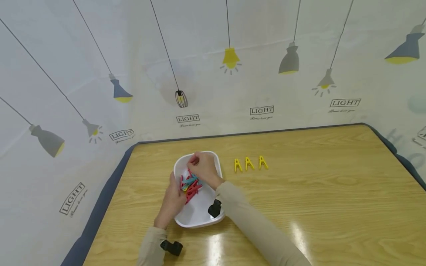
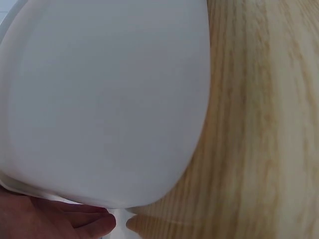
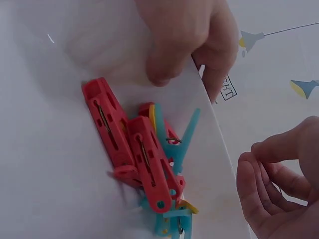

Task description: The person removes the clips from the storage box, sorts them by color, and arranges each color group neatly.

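White tray (image 1: 196,218) holds red, teal clothespins (image 1: 190,183).

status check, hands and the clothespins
Left hand holds tray rim. Right hand open over clothespin pile. Three yellow pins on table. Nothing blocking.

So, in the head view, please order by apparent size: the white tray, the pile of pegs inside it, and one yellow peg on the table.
1. Tray, clearly largest.
2. Pile of pegs, partly covered by the right hand.
3. One yellow peg, smallest; it lies slightly farther from the camera, but the order is not in doubt.
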`<move>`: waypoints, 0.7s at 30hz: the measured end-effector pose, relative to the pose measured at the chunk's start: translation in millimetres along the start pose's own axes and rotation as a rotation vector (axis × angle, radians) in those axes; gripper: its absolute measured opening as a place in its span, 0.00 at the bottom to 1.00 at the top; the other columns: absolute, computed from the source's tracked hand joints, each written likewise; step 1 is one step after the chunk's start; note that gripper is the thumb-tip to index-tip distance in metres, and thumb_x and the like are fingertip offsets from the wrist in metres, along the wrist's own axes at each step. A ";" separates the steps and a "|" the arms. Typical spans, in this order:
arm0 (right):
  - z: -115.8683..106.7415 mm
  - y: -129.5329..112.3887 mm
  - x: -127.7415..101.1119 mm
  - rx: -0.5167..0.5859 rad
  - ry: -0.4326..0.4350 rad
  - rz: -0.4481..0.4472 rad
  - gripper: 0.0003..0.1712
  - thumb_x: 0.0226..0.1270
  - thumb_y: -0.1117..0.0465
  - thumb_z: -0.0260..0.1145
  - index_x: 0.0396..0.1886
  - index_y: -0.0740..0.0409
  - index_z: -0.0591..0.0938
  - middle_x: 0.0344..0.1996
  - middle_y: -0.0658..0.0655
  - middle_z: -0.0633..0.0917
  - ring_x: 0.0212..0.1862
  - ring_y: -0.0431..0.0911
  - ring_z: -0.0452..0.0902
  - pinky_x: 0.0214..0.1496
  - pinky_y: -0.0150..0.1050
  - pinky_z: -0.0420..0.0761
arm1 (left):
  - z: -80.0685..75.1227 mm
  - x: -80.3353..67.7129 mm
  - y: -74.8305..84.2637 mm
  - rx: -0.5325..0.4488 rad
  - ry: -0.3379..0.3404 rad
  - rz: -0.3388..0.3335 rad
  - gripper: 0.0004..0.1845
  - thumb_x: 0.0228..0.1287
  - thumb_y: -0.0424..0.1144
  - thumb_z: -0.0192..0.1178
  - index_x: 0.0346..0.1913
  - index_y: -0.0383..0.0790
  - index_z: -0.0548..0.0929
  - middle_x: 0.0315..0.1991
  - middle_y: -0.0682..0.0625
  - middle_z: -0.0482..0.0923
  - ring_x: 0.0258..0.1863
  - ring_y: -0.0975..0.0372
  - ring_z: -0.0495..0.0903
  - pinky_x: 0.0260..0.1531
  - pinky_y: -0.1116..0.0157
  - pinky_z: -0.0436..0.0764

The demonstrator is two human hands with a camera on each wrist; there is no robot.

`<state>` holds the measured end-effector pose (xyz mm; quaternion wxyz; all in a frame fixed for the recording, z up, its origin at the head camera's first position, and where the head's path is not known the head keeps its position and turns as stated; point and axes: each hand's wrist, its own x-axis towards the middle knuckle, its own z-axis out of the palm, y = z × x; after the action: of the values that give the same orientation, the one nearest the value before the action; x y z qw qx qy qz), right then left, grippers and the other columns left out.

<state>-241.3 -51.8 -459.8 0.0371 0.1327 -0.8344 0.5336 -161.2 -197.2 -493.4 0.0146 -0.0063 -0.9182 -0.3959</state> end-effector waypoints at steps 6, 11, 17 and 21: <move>8.2 3.3 -3.8 0.028 -0.090 -0.075 0.02 0.56 0.68 0.71 0.28 0.63 0.85 0.26 0.58 0.88 0.26 0.34 0.77 0.29 0.23 0.76 | 0.9 0.1 -2.7 0.006 0.032 0.045 0.43 0.54 0.20 0.47 0.75 0.19 0.45 0.60 0.20 0.72 0.58 0.38 0.76 0.59 0.41 0.77; 8.7 4.5 -4.4 -0.004 -0.231 -0.110 0.03 0.55 0.66 0.73 0.29 0.61 0.86 0.27 0.57 0.89 0.27 0.31 0.75 0.31 0.22 0.76 | 0.7 0.3 -3.7 0.006 0.029 0.049 0.44 0.53 0.20 0.47 0.75 0.18 0.44 0.61 0.20 0.72 0.57 0.40 0.76 0.57 0.42 0.78; 9.4 3.4 -5.1 -0.099 -0.349 -0.158 0.07 0.55 0.61 0.75 0.31 0.59 0.88 0.25 0.52 0.87 0.27 0.33 0.73 0.32 0.24 0.73 | -0.4 0.5 -3.6 -0.007 0.017 0.050 0.46 0.51 0.20 0.49 0.76 0.22 0.45 0.60 0.25 0.75 0.49 0.45 0.77 0.46 0.51 0.80; 10.7 3.5 -4.3 -0.144 -0.350 -0.172 0.07 0.54 0.61 0.77 0.32 0.57 0.89 0.24 0.51 0.86 0.27 0.33 0.73 0.32 0.25 0.72 | -0.1 0.6 -4.0 -0.010 0.024 0.045 0.45 0.51 0.19 0.49 0.76 0.24 0.47 0.56 0.26 0.77 0.46 0.46 0.77 0.42 0.54 0.80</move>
<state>-237.3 -59.3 -468.3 -0.0536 0.2909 -0.8498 0.4363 -161.9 -200.0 -496.3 0.0347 -0.0223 -0.9155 -0.4002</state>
